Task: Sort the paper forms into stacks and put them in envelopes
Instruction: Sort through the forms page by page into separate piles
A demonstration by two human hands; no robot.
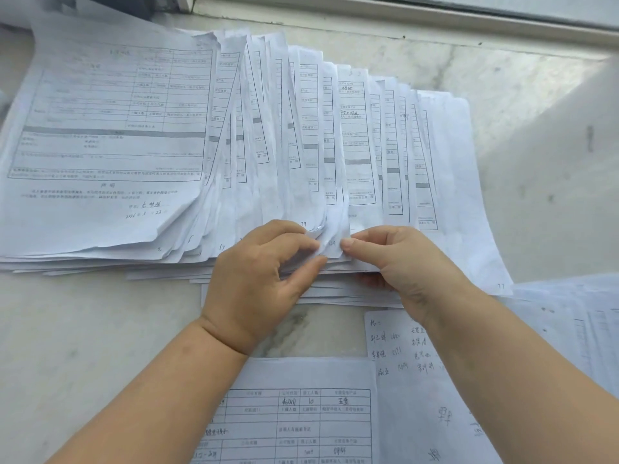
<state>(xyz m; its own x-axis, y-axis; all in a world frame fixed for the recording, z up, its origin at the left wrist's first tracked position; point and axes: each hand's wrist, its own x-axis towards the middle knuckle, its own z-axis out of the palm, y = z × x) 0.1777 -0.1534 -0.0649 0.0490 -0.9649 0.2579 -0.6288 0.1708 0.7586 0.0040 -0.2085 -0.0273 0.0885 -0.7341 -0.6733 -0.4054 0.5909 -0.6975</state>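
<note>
Across the marble counter lies a long fan of paper forms, overlapped so that only the numbered bottom corners show. Both hands work close together at its near edge: the left hand and the right hand each pinch the corners of sheets in the middle. The sheets look thin and curled, so two could lift as one, or a tug could drag neighbours out of order. A handwritten list and another form lie nearer.
</note>
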